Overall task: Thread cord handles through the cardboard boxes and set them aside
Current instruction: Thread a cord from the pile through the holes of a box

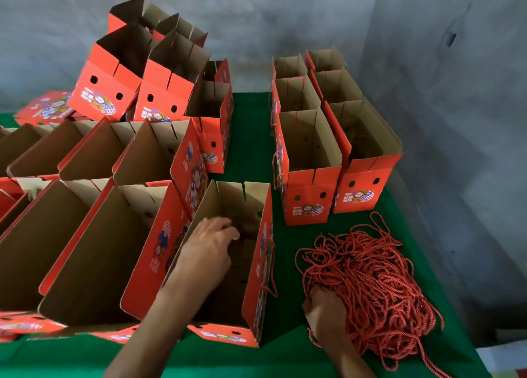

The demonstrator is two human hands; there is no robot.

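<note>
Nearest the camera, both forearms reach out over the green counter. At far left, open unthreaded boxes stand packed in rows, brown insides showing, with more tipped and stacked behind them.

Next to them is the box being worked, open at the top, its long axis running from near to far. The left hand reaches down into it from the near side, fingers curled toward the far inner wall; whether this grip pinches a cord end inside is too dark to tell. A red cord handle already hangs in a loop on the outer right wall of this box, so that side looks threaded.

To the right of the box, on the counter, lies the tangled pile of red cords. The right hand is buried in its near left edge, fingers curled in among the strands, apparently closed on some of them.

The next cord thus lies with the right hand, just beside the box's right wall, and would have to travel leftward to the holes.

Farther off, at right, finished boxes stand upright in two rows, cords showing on their left faces.
</note>
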